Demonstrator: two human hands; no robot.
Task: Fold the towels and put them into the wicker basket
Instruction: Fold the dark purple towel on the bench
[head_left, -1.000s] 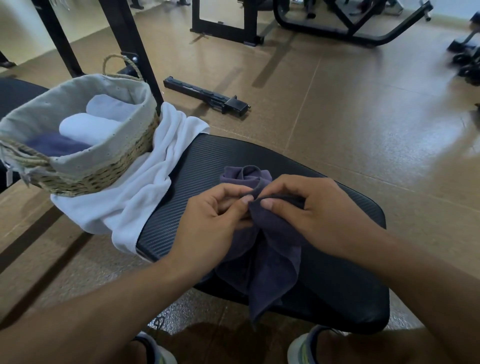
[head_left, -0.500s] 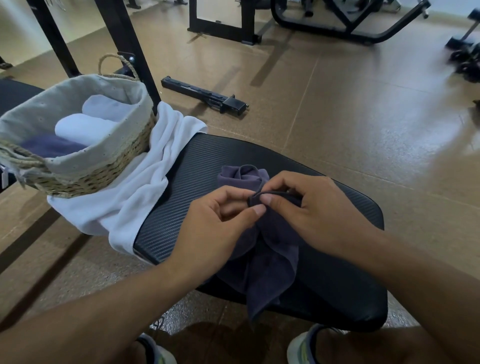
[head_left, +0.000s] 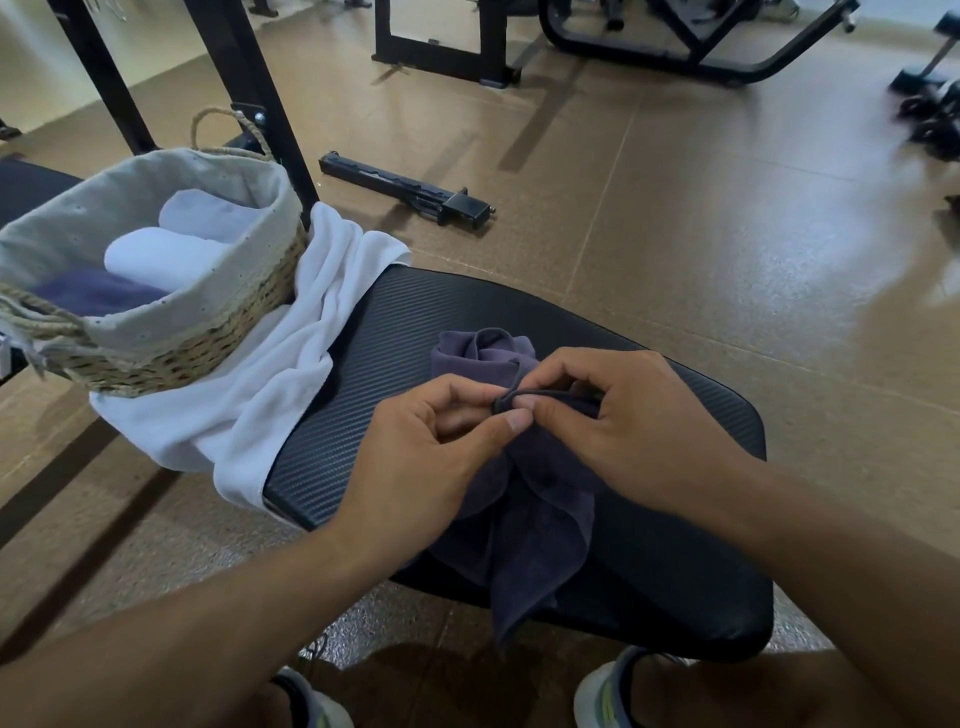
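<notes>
A dark purple towel (head_left: 540, 499) lies crumpled on the black bench pad (head_left: 363, 395), one corner hanging over the front edge. My left hand (head_left: 415, 457) and my right hand (head_left: 618, 431) meet above it, each pinching the same hemmed edge of the towel between thumb and fingers. The wicker basket (head_left: 176, 358), lined with grey cloth, stands at the left and holds two rolled white towels (head_left: 156, 254) and a dark purple one (head_left: 88, 293). A loose white towel (head_left: 270, 395) lies under the basket and drapes over the pad's left end.
A black metal bar (head_left: 410, 189) lies on the brown floor behind the bench. Black gym frames (head_left: 244, 88) stand behind the basket and further back. Dumbbells (head_left: 930, 104) sit at the far right. My shoes (head_left: 602, 691) show below the bench.
Both hands have worked along the purple towel's edge and drawn it taut between the fingertips. The towel's hem now shows as a thin line between the hands.
</notes>
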